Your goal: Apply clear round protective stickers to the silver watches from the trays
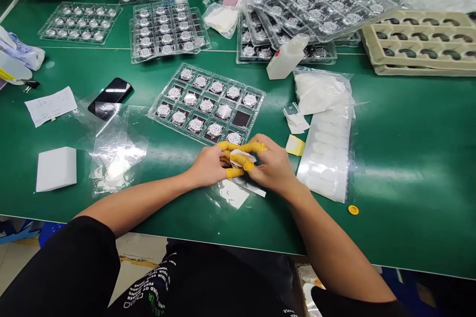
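The white wipe [242, 158] is located directly between the left hand [206, 166] and the right hand [269, 163], above the front part of the green workbench [394, 208]. Its long axis runs approximately side to side across the view, though the fingers hide much of its outline, so the exact line cannot be confirmed. Neither hand is clearly nearer: the two hands meet around the wipe, with the right hand's fingertips over its far end. Both hands are closed inward, fingers curled, and pinch the wipe between fingers fitted with yellow finger cots [243, 147]; neither hand is open. The left forearm [130, 203] reaches in from the lower left, and the right forearm [327, 242] reaches in from the lower right, so the arms converge on the wipe with the wrists low over the bench. The clear plastic tray [206, 104] of round silver-faced parts lies directly beyond the hands, its near edge just past the left hand's cot-covered fingers.
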Motion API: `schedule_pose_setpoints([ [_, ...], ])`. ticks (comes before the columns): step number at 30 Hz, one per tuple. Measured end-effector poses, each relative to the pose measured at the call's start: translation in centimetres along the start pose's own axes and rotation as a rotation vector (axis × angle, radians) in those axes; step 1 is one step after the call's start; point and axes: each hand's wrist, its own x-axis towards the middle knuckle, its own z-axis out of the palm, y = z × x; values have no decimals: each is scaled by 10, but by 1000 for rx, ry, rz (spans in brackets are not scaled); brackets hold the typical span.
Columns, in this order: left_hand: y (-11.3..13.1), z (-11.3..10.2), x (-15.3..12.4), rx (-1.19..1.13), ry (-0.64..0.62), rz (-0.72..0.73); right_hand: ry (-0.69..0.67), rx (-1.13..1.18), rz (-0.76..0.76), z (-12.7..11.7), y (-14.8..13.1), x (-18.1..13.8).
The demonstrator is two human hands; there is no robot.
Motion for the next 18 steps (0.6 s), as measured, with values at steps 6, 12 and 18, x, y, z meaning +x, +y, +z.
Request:
schedule_pose_setpoints([
  [6, 3, 0, -2, 44, 0, 1, -26, -4, 21, -2, 2, -2],
  [12, 5, 2, -2, 35, 30, -24, 5, 24, -17, 6, -4, -3],
  [18, 3, 2, -5, 57, 89, 34, 152, -244, 195, -6, 29, -6],
])
